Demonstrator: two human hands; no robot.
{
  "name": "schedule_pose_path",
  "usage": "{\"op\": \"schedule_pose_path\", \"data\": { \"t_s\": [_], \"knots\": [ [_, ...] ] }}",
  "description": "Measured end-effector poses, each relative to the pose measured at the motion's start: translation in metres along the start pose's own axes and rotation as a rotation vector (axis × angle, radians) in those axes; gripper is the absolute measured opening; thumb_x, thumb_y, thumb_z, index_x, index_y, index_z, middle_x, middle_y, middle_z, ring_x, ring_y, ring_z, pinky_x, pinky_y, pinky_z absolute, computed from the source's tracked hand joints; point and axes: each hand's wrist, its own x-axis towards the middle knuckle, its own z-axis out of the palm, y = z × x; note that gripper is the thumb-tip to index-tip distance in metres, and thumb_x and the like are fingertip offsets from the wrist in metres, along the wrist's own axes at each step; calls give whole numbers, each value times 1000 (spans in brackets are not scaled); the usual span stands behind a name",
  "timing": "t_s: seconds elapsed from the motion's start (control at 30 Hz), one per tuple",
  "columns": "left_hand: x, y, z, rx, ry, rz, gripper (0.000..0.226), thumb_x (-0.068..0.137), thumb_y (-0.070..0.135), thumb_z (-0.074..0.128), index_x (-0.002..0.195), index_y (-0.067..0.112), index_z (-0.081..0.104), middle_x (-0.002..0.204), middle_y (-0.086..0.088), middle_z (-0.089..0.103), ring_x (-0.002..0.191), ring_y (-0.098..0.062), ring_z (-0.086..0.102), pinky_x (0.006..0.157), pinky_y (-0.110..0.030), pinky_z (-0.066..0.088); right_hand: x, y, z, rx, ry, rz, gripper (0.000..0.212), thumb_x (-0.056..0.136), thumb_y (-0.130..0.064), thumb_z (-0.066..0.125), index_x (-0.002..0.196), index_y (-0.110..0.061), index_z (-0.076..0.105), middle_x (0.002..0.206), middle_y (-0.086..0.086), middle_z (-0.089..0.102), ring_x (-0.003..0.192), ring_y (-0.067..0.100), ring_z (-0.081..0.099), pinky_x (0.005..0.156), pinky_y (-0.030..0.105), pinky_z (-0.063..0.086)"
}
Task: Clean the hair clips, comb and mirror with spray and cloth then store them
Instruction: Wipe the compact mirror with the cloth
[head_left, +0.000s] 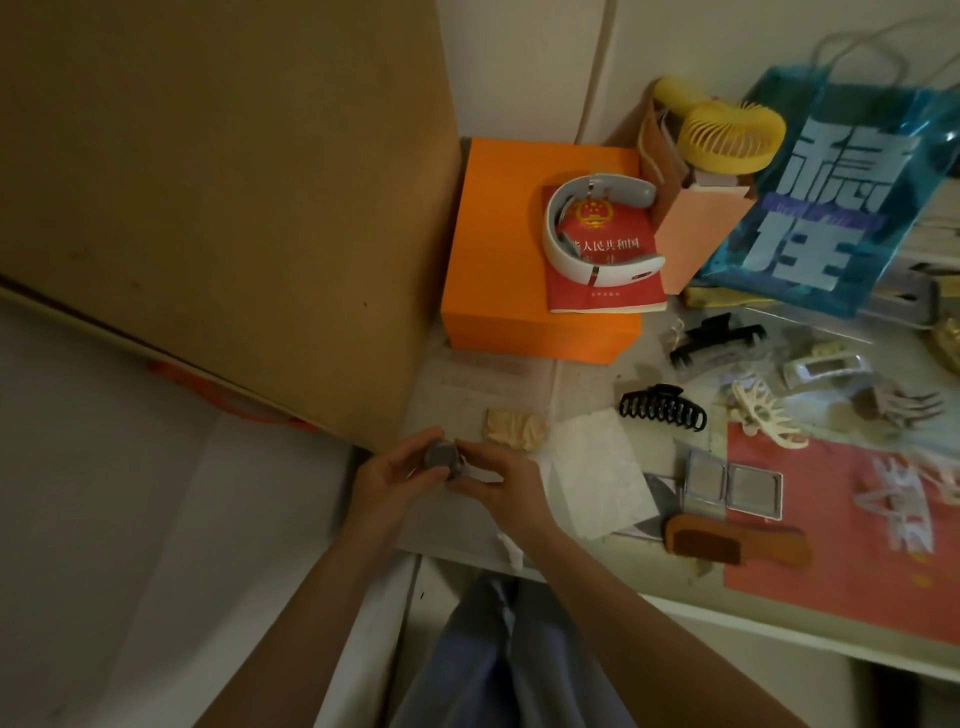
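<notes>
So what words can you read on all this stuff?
"稳住": big pale letters on the blue plastic bag.
"人民共和国": gold letters on the red booklet; its start and the lines below are hidden or too small.
Pink paper: white characters, too blurred to read.

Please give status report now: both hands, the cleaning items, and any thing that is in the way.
Left hand and right hand together grip small grey round object. Comb, mirror, black claw clip lying on table, untouched. Nothing blocking.

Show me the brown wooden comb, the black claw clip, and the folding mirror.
Brown wooden comb (737, 543), head view, its teeth.
Black claw clip (662, 408), head view, its teeth.
Folding mirror (732, 483), head view, its hinge.
</notes>
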Motion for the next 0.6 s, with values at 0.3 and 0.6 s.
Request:
{"op": "schedule_pose_path", "data": {
  "t_s": [0.3, 0.6],
  "knots": [
    [-6, 5, 1, 56, 52, 27, 36, 85, -4, 62, 115, 17, 63, 112, 8, 66, 112, -10, 59, 87, -20, 47, -1, 4, -22, -94, 72, 87, 49, 82, -21, 73, 128, -16, 58, 129, 0, 61, 112, 10, 57, 86, 7, 42],
    [12, 25, 13, 293, -39, 113, 26, 95, 13, 55, 117, 26, 58, 116, 14, 57, 111, -1, 51, 78, -4, 43, 21, 19, -57, -421, 180, 116, 45, 89, -26, 64, 131, -12, 55, 133, 7, 55, 119, 22, 53, 97, 26, 39]
  ]
}}
